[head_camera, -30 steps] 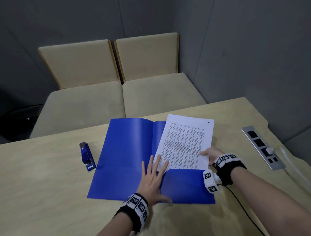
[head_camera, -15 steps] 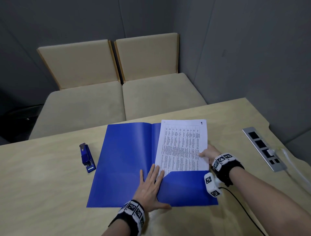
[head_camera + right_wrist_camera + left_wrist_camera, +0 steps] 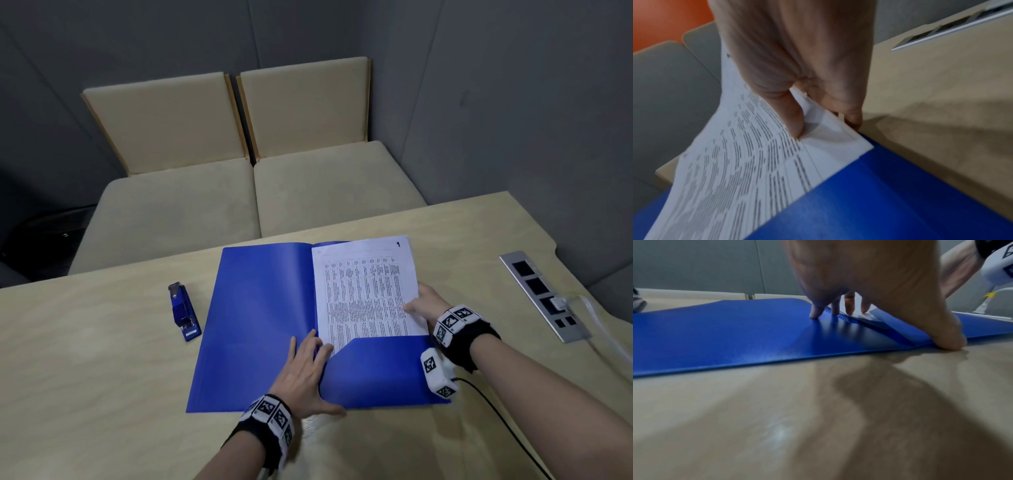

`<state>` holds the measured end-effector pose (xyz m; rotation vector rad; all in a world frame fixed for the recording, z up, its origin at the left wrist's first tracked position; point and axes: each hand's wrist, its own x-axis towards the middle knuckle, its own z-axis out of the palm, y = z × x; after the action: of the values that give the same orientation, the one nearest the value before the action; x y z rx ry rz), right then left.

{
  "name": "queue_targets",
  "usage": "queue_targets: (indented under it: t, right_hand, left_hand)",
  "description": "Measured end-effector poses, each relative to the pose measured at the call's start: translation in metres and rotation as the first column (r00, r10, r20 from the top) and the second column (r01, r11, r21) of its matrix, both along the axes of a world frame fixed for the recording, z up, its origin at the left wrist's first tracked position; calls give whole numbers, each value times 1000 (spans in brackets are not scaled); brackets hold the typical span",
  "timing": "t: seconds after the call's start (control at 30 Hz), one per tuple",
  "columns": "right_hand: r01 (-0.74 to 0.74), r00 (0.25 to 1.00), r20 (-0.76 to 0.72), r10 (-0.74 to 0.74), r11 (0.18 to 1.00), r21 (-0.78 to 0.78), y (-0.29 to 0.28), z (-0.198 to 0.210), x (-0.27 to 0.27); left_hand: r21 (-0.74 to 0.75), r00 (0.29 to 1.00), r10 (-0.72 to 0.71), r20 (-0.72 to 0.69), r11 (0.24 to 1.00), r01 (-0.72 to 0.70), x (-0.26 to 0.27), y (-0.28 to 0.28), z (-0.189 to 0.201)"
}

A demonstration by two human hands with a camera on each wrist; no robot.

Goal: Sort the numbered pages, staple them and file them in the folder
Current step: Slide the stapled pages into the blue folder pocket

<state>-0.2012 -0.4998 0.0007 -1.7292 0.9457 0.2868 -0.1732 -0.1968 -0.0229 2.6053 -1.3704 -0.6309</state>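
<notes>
An open blue folder [image 3: 260,318] lies flat on the table. The stack of printed pages [image 3: 366,294], top sheet marked 1, sits on its right half with the lower edge tucked behind the folder's inner pocket [image 3: 376,370]. My right hand [image 3: 423,305] pinches the pages' right edge, thumb on top and fingers beneath, as the right wrist view shows on the pages [image 3: 760,162]. My left hand [image 3: 305,373] lies flat with straight fingers on the folder near its spine, at the pocket's left corner; the folder [image 3: 725,332] shows under its fingertips [image 3: 815,313].
A blue stapler [image 3: 184,311] lies left of the folder. A metal socket strip [image 3: 544,294] with a plugged cable is set into the table at the right. Two beige seats [image 3: 239,205] stand beyond the far edge.
The pages have swung square with the folder and slid down into the right pocket. My left hand drew back slightly toward me along the spine.
</notes>
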Motion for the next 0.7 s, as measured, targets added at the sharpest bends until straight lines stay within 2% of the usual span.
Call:
queue_targets:
  t: [0.17, 0.3, 0.47, 0.53, 0.63, 0.7]
  right_hand:
    - [-192, 963, -207, 170, 978, -87, 3, -1, 0]
    - [-263, 910, -372, 183, 948, -179, 3, 10, -3]
    - [-326, 805, -566, 177, 929, -173, -3, 22, -11]
    - [-339, 791, -583, 184, 926, -167, -3, 23, -13]
    - [-275, 857, -497, 138, 937, -214, 0, 14, -11]
    - [-240, 890, -447, 85, 922, -303, 1, 7, -12]
  left_hand:
    - [68, 1000, -26, 4, 997, 26, -3, -2, 0]
    - [81, 1000, -21, -5, 996, 21, -3, -4, -3]
    - [93, 998, -57, -11, 994, 58, 1, -8, -2]
    - [100, 997, -73, -4, 992, 73, 1, -9, -2]
    - [93, 997, -73, -8, 993, 73, 2, -10, -4]
    - [89, 998, -67, -14, 994, 68, 2, -11, -4]
